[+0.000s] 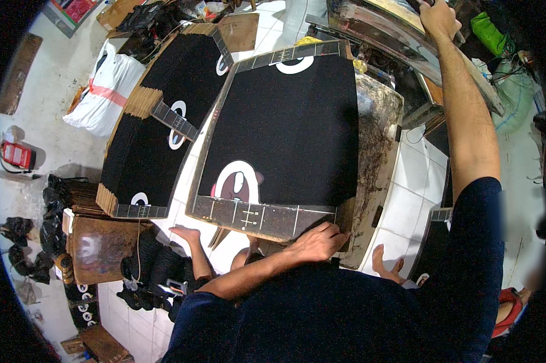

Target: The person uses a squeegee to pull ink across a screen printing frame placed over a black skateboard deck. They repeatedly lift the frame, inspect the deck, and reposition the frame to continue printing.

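Before me lies a flat board (273, 219) covered with black cloth (291, 127) that carries white ring-eye prints and part of a cartoon face. At the board's near right corner rests my left hand (321, 242), its fingers curled closed; whatever is between them is hidden. My right arm is stretched far forward and to the right. There my right hand (440, 23) is closed on the upper edge of a big, worn, tilted panel (382, 27), partly cut off by the picture's edge.
Stacked cloth-covered boards (146, 127) stand left of the board. A stained worktable (379, 145) shows under its right side. White sacks (106, 91), a red fire extinguisher (17, 155) and black bundles (155, 266) are at left. Bare feet (386, 263) show on the tiled floor.
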Tool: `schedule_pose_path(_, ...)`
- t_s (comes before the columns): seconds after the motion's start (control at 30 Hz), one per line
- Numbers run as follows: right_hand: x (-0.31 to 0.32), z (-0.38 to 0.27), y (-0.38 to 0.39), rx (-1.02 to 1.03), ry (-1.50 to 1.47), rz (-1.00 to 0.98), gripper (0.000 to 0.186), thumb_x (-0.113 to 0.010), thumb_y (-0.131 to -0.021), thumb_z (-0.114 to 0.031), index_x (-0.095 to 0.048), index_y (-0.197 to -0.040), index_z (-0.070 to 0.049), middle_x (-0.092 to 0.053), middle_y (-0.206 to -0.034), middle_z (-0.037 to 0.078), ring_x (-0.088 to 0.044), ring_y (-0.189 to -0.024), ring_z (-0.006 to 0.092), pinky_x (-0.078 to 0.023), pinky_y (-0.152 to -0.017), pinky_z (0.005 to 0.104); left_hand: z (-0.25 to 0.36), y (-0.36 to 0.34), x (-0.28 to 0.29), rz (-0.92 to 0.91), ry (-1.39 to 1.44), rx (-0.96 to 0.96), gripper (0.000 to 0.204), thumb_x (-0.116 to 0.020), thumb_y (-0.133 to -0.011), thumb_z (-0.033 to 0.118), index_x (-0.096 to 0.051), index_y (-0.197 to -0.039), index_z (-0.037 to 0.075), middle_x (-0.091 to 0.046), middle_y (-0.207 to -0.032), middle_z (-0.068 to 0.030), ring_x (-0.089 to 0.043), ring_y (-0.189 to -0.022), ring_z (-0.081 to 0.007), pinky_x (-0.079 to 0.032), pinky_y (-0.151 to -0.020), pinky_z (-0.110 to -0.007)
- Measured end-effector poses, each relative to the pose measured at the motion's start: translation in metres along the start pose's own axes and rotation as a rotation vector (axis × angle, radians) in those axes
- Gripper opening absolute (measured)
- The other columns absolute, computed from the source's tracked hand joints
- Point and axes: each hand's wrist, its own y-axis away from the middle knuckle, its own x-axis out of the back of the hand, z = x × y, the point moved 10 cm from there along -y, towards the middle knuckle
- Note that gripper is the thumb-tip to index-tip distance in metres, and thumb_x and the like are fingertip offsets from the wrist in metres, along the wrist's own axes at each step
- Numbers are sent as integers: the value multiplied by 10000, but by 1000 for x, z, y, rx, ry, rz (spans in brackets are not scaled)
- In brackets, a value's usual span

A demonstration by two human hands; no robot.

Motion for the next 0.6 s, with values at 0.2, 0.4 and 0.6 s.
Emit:
schedule_pose_path(0.2, 3, -3, 3, 36, -103, 28, 311, -733, -866, -211, -745, -1166, -130, -728, -1050, 170, -647, -1078, 360, -468, -950, 495, -96, 52, -2, 66, -40, 268, 490, -734, -864, 277, -677, -1288, 38, -670, -1227, -158, -586, -1181, -350, -456, -1005, -464)
schedule_pose_path(0.4, -3, 4, 6, 7, -27, 1, 387, -739, -875, -220, -709, -1255, -155, -727, -1117, 143, -635, -1103, 357, -468, -971, 486, -274, 310, 186, 574, -873, 1151, 569, -710, -934, 421, -639, -1270, -32, -655, -1210, -284, -599, -1139, -458, -474, -972, -543)
schedule_pose_path(0.6, 5, -5, 5, 49, -36, 52, 379, -745, -879, -247, -690, -1246, -171, -719, -1121, 151, -624, -1116, 372, -451, -989, 515, -327, 456, 200, 649, -91, 1590, 528, -533, -1076, 407, -634, -781, -19, -570, -656, -45, -508, -624, -164, -416, -604, -398)
